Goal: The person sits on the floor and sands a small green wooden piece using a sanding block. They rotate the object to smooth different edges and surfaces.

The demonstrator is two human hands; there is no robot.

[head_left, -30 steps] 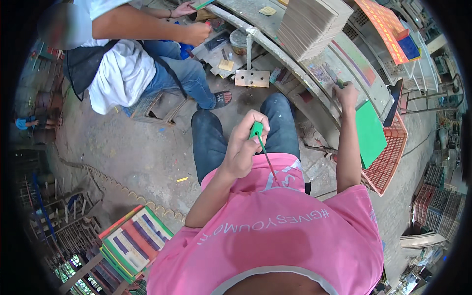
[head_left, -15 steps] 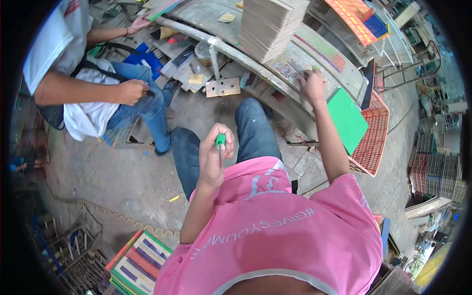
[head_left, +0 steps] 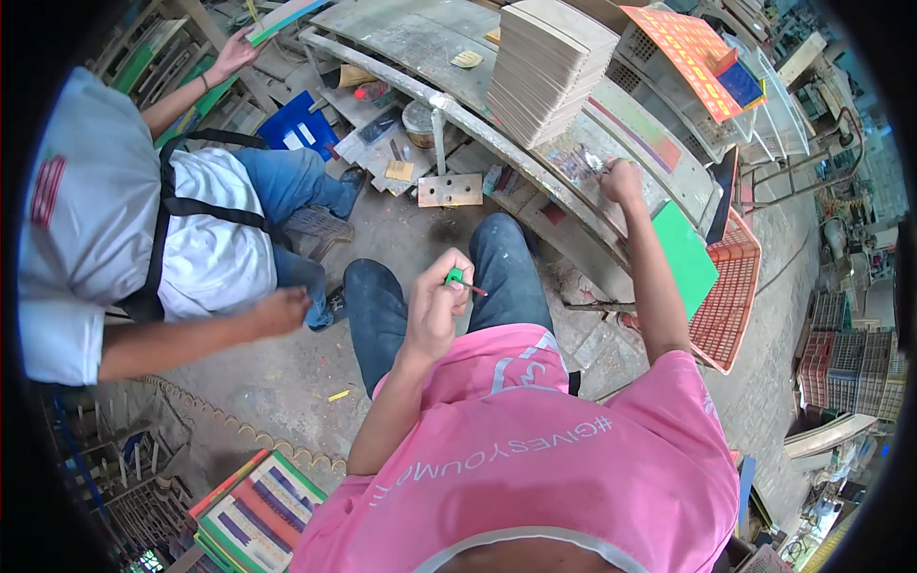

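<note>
My left hand (head_left: 438, 298) is closed around a green-handled screwdriver (head_left: 456, 277) above my lap. Its thin shaft, reddish toward the tip, sticks out to the right. My right hand (head_left: 623, 181) reaches to the near edge of the bench (head_left: 396, 46), its fingers pinched together over a patch of small silvery pieces (head_left: 594, 162). What these fingers hold, if anything, is too small to make out. Just left of that hand rises a tall stack of thin greyish boards (head_left: 546, 81). A bright green sheet (head_left: 684, 258) stands beside my right forearm.
A co-worker (head_left: 205, 229) sits at my left, one hand on a green-edged strip (head_left: 287, 19). An orange-red plastic crate (head_left: 731, 310) stands right of the bench. A perforated wooden block (head_left: 450, 190) is at the bench leg. Framed coloured panels (head_left: 258, 511) lie lower left.
The screwdriver has swung from pointing toward me to pointing right. My right hand has turned and its fingers have drawn together on the bench. The co-worker's near arm has moved closer to me.
</note>
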